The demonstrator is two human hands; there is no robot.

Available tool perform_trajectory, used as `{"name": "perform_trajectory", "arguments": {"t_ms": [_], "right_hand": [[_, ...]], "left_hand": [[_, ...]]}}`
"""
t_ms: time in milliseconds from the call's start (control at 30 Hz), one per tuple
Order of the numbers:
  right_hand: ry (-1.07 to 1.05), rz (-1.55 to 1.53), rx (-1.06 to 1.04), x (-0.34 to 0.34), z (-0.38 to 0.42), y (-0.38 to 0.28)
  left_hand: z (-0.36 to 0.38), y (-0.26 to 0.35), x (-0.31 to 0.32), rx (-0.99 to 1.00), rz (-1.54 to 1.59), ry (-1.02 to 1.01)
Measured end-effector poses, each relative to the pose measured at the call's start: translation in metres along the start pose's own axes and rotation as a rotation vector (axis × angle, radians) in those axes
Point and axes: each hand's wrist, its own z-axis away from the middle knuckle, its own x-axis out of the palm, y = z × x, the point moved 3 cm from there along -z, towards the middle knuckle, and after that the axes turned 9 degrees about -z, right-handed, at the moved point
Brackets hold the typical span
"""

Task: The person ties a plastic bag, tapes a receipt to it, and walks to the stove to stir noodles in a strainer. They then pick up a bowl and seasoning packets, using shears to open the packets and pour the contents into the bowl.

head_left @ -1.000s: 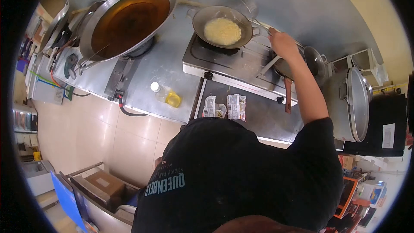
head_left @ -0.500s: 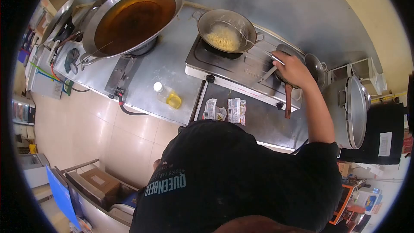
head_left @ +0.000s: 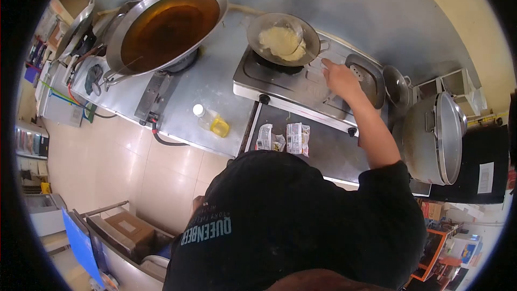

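Observation:
My right hand (head_left: 342, 80) is closed round the handle of a round wire strainer. The strainer's head (head_left: 295, 43) is down in a small two-handled wok (head_left: 260, 39) on the gas stove (head_left: 258, 83). Pale yellow food that looks like noodles (head_left: 280, 40) lies in the wok. Of my left hand (head_left: 198, 202) only a bit of skin shows beside the black shirt; its fingers are hidden. A rectangular pan (head_left: 372, 91) with a slotted turner (head_left: 355, 71) in it sits on the stove, right of my right hand.
A big wok (head_left: 114, 48) of brown liquid stands at the left. On the counter is a bottle of yellow oil (head_left: 218, 126). Two opened packets (head_left: 298, 139) lie before the stove. A large lidded pot (head_left: 423, 140) and a smaller pan (head_left: 396, 83) are at the right.
My right hand has moved left towards the small wok, bringing the strainer lower into it. The pale food is now spread wider in the wok. My right arm now hides the rectangular pan's brown handle.

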Motion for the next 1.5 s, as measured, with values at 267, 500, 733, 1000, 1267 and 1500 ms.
{"name": "perform_trajectory", "arguments": {"t_ms": [267, 500, 733, 1000, 1267, 1500], "right_hand": [[-0.007, 0.04, 0.003, -0.024, 0.007, -0.015], [-0.052, 0.09, 0.001, -0.029, 0.004, -0.016], [-0.005, 0.0, -0.043, -0.065, 0.007, -0.019], [-0.006, 0.017, -0.12, -0.062, 0.002, 0.026], [-0.034, -0.015, -0.271, -0.06, -0.01, 0.034], [-0.076, 0.143, -0.201, -0.029, -0.017, 0.041]], "left_hand": [[0.024, 0.008, 0.002, -0.086, -0.033, -0.046], [0.038, 0.014, 0.001, -0.133, -0.017, -0.046], [0.046, 0.03, 0.006, 0.015, -0.069, 0.045], [0.107, 0.029, 0.049, 0.15, -0.329, 0.2], [0.191, 0.015, 0.109, -0.184, -0.147, 0.038], [0.225, 0.01, 0.118, -0.224, -0.057, 0.075]]}}
